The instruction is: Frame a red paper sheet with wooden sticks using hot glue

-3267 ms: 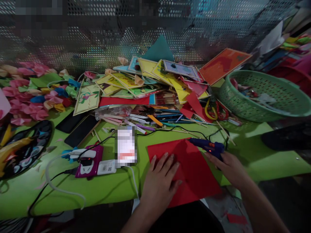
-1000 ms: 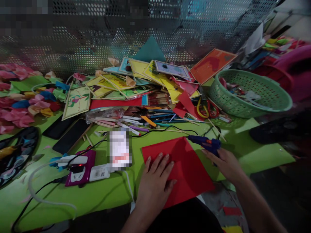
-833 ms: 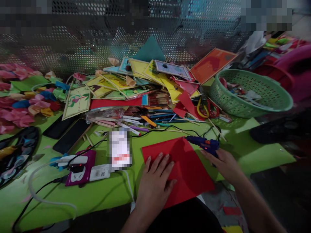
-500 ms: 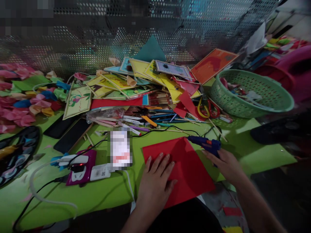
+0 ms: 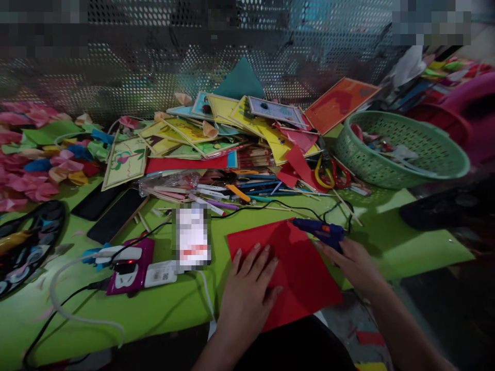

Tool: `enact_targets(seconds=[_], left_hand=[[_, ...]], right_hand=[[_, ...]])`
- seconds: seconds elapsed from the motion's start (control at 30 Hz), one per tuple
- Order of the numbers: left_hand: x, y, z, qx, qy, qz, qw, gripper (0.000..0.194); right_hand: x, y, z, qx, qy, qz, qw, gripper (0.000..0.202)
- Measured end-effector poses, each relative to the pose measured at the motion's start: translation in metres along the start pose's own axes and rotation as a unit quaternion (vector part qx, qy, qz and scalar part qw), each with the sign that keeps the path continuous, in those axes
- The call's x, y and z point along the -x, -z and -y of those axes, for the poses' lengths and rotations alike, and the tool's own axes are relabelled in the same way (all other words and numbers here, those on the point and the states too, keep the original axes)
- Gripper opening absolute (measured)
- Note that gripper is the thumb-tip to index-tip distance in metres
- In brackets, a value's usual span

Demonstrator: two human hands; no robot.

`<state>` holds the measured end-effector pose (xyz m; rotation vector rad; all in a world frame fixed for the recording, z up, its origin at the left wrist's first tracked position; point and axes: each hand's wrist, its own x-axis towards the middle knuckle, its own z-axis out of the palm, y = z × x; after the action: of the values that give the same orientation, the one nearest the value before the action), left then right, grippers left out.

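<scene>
A red sheet of card or paper (image 5: 305, 278) lies on the green table, its near edge reaching past the table's front. Flat on its left part rests my left hand (image 5: 251, 288), fingers stretched out. My right hand (image 5: 353, 263) is wrapped round a blue glue gun (image 5: 319, 228). The gun's nozzle points left, at the far right corner of the sheet; whether it touches the paper I cannot tell. Beyond the sheet, a black cord (image 5: 278, 201) runs across the table.
Left of the sheet are a lit phone (image 5: 193, 234), a purple power strip (image 5: 133, 270) with plugs, and two dark phones (image 5: 116, 216). Pens, scissors (image 5: 324, 172) and decorated cards (image 5: 216, 131) pile up behind. A green basket (image 5: 402, 149) stands at right, paper flowers (image 5: 34, 154) at left.
My right hand has moved slightly left with the glue gun, bringing the nozzle over the sheet's far right corner. My left hand has stayed flat on the sheet.
</scene>
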<state>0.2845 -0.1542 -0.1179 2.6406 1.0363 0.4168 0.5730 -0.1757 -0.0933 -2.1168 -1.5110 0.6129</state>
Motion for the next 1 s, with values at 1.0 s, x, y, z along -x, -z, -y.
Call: enact_targets(seconds=[1.0], left_hand=[[0.0,0.001,0.0,0.003,0.001,0.004,1.0,0.048]], right_hand=[[0.002,0.005,-0.005,-0.009,-0.023,-0.015,1.0,0.045]])
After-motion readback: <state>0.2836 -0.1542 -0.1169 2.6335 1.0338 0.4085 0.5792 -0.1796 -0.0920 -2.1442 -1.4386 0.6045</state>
